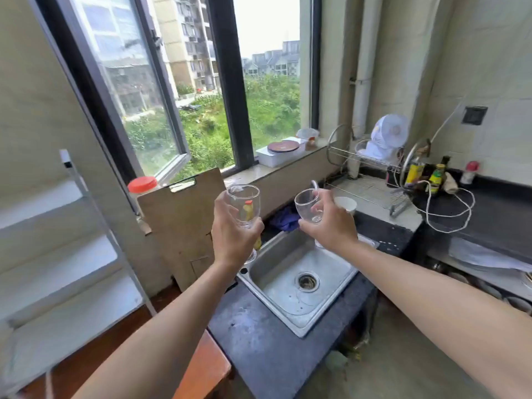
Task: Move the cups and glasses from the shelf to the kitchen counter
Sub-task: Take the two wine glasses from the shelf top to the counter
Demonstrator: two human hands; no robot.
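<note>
Two clear stemmed glasses are held up over the sink [299,286], one in each hand. No label or writing can be read anywhere; the bottles [425,175] by the rack have yellow and green labels too blurred to make out.

Left hand [233,234] has its fingers wrapped round the lower bowl and stem of the left glass [243,204], a tall, straight-sided goblet standing about upright. Its foot shows faintly below the hand, and a yellow bottle with an orange cap is seen through the glass, partly hidden by the hand.

Right hand [331,223] is curled over the right glass [309,205], a rounder bowl tilted with its mouth toward the left. Fingers grip the bowl's far side and base; the stem is hidden behind the hand.

Below, the sink is brushed steel, rectangular, with a round drain, set in a dark speckled stone counter [259,335]. A flat brown board [184,223] leans at the counter's left end, with a red-lidded jar [142,185] half hidden behind it. A white cup [345,204] sits behind the right hand, mostly covered. A wire rack [371,171] stands at the back right, holding a small white fan [387,138]. A white cable [449,208] loops on the counter. White shelf [57,254] at the left is blurred, and its edge is cut off.
</note>
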